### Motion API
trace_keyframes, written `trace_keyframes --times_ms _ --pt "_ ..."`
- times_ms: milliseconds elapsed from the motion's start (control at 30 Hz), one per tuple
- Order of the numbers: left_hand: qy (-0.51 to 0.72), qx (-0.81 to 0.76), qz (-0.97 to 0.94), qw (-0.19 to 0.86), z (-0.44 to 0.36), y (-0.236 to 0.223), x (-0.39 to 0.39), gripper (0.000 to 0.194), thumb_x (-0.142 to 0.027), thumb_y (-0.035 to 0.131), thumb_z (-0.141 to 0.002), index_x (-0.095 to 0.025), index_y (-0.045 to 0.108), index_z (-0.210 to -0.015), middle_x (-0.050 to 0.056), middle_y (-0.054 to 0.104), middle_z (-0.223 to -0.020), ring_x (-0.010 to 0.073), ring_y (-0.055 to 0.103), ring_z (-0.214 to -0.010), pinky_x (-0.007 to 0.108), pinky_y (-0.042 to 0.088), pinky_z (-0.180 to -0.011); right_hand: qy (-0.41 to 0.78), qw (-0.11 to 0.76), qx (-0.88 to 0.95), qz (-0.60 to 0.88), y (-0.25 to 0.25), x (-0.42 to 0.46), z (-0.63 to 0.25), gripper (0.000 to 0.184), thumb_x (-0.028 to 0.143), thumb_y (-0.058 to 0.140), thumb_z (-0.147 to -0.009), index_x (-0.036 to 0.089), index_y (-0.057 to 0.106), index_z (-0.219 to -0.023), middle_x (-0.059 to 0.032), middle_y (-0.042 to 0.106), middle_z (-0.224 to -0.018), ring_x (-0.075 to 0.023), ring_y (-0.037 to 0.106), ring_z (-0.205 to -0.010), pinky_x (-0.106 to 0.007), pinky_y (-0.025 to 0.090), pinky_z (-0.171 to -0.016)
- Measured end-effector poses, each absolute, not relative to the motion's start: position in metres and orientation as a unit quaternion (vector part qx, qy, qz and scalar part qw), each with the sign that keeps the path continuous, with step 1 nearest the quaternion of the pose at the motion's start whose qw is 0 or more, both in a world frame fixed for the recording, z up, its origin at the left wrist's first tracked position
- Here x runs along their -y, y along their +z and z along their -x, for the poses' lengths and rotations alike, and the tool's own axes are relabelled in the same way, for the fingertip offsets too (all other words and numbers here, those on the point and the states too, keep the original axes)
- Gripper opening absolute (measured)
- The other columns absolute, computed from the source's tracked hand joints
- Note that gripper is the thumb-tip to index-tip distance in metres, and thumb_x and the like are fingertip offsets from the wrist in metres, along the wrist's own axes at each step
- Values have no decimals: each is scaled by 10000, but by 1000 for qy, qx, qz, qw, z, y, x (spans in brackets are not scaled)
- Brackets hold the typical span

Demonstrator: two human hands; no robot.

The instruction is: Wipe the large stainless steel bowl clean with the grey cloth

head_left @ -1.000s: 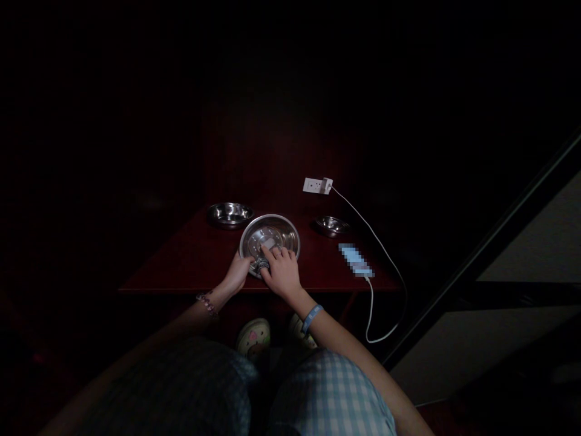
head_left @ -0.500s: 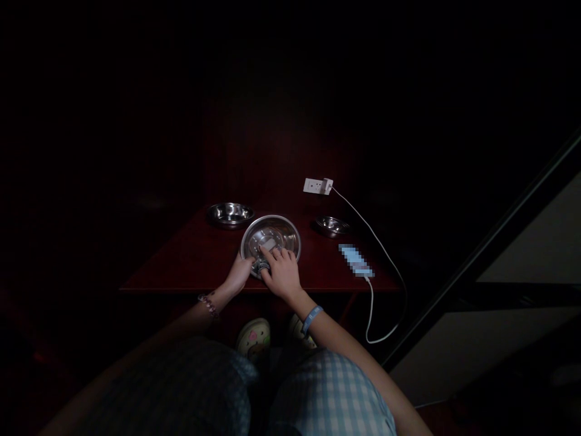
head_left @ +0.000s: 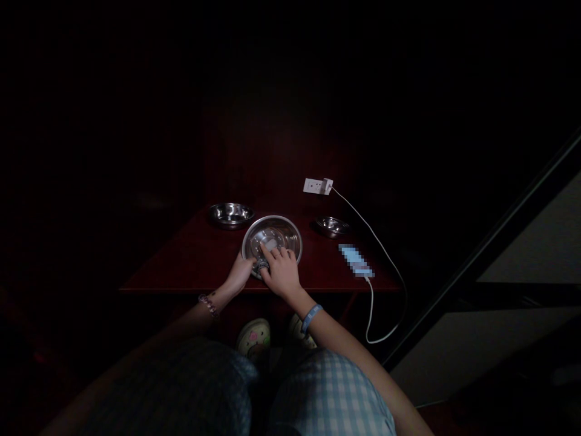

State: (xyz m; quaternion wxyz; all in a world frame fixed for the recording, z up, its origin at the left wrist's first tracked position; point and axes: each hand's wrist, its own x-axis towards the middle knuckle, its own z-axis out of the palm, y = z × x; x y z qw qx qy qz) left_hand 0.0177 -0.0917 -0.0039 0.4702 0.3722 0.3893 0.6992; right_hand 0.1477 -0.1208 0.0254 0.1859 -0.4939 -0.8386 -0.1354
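Note:
A shiny steel bowl [head_left: 290,233] is tilted toward me near the table's front edge. My left hand [head_left: 239,274] grips its lower left rim, thumb over the edge and the other fingers hidden behind. My right hand [head_left: 282,269] reaches over the lower right rim, its fingers stretched out across the inside of the bowl. The index finger points at the bowl's bottom, beside a pale patch that could be a reflection or a label. Under the right palm, a small greyish shape is too dark to make out.
Two more steel bowls, one at the back left [head_left: 231,216] and a smaller one [head_left: 332,226] on the right, stand on the dark red table [head_left: 181,260]. A blurred phone [head_left: 356,261] lies at right, its white cable [head_left: 379,236] running to a wall socket [head_left: 313,186].
The bowl has shifted very slightly to the right with both hands on it. The right fingers have moved a little across its inside.

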Motion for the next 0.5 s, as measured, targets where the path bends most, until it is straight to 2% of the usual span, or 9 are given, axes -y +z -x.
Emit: trace_keyframes --times_ms 367,500 --pt "699 -386 -398 452 -17 -8 89 592 -65 593 -531 -184 654 -1108 44 728 -939 239 676 -937 427 497 -971 -125 210 825 510 22 121 -149 642 360 479 -919 107 380 -1502 -153 628 -1260 -296 476 -1164 -436 310 -1027" --pt "700 -387 -399 449 -18 -8 89 572 -64 589 -531 -185 658 -1086 53 727 -957 250 668 -981 429 479 -995 -118 220 816 521 22 119 -149 612 347 497 -909 167 409 -1487 -130 615 -1254 -298 472 -1160 -432 335 -1005"
